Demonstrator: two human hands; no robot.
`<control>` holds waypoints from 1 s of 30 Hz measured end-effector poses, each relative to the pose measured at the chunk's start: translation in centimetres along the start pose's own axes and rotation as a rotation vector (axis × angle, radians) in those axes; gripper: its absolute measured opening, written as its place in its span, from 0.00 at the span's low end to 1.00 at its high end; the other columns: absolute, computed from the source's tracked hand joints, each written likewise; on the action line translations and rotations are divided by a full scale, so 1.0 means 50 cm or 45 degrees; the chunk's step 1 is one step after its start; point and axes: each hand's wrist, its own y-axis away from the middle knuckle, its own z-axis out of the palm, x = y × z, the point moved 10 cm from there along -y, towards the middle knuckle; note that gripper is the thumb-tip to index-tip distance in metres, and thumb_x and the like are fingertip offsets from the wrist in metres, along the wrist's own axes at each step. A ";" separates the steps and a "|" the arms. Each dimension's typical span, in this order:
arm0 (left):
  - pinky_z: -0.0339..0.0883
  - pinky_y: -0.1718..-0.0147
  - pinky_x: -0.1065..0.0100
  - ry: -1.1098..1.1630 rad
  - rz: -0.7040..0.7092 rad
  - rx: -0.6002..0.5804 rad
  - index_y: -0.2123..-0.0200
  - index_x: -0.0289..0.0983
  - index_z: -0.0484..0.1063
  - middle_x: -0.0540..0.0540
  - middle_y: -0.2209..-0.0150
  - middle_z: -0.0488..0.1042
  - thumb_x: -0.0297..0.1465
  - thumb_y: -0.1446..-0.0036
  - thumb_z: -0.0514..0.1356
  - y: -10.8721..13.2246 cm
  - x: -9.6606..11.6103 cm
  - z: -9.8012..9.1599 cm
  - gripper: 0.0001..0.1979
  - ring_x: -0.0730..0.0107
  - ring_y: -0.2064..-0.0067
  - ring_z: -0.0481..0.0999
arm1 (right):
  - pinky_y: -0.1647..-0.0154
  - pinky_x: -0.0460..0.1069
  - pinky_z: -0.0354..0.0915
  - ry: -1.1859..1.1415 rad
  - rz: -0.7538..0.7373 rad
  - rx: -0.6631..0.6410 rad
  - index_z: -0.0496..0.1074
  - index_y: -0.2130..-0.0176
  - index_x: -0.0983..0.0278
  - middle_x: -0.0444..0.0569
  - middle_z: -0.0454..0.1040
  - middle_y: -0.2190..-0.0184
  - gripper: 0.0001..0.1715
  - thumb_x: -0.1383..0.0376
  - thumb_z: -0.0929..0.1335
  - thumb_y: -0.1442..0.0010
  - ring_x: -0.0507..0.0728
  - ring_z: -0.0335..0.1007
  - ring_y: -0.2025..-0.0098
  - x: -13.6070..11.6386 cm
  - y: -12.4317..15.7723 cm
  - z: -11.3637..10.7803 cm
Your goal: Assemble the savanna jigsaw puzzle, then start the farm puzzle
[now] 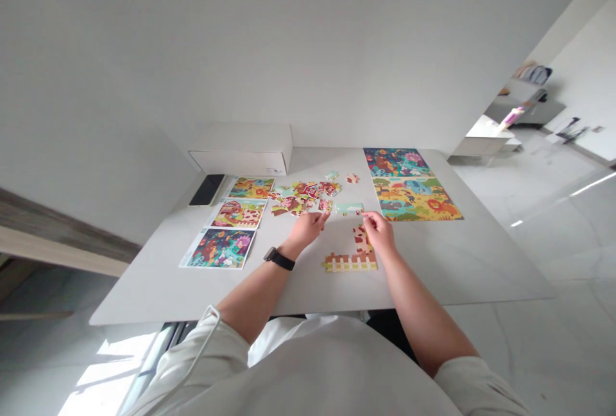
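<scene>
My left hand (pixel 308 228), with a black watch on its wrist, has its fingers closed at a pink puzzle piece (pixel 324 205) beside the loose pile. The fingers of my right hand (pixel 379 231) are pinched at the right end of a pale blue-green joined puzzle strip (pixel 347 208). Below that strip, brown-spotted puzzle pieces (pixel 360 241) run down to a joined row with a white fence (pixel 351 263). Several loose puzzle pieces (pixel 303 191) overlap in a heap beyond my left hand. Fingertips partly cover what they touch.
Three printed picture sheets (pixel 224 248) lie at left, near a dark phone (pixel 206 190). A white box (pixel 240 156) stands at the back against the wall. Two finished-looking puzzles (pixel 416 199) lie at right. Two loose pieces (pixel 353 178) rest behind the strip.
</scene>
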 end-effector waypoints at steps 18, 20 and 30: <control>0.75 0.51 0.58 0.148 0.110 0.238 0.33 0.38 0.68 0.35 0.38 0.76 0.31 0.33 0.61 -0.024 -0.061 -0.007 0.26 0.63 0.58 0.79 | 0.64 0.53 0.67 -0.068 0.164 0.139 0.80 0.56 0.60 0.45 0.77 0.73 0.21 0.49 0.67 0.38 0.59 0.73 0.69 0.045 -0.022 -0.012; 0.75 0.50 0.57 0.087 0.102 0.189 0.32 0.38 0.67 0.36 0.40 0.77 0.30 0.35 0.62 -0.023 -0.060 0.003 0.28 0.63 0.58 0.80 | 0.64 0.52 0.66 -0.069 0.150 0.130 0.80 0.56 0.60 0.45 0.77 0.73 0.21 0.49 0.67 0.38 0.59 0.72 0.69 0.046 -0.023 -0.011; 0.77 0.53 0.62 0.096 0.187 0.149 0.46 0.39 0.79 0.42 0.50 0.81 0.28 0.38 0.63 -0.011 -0.042 0.002 0.18 0.67 0.61 0.79 | 0.62 0.53 0.68 -0.074 0.116 0.018 0.79 0.55 0.59 0.44 0.77 0.72 0.21 0.48 0.67 0.36 0.60 0.75 0.67 0.043 -0.018 0.003</control>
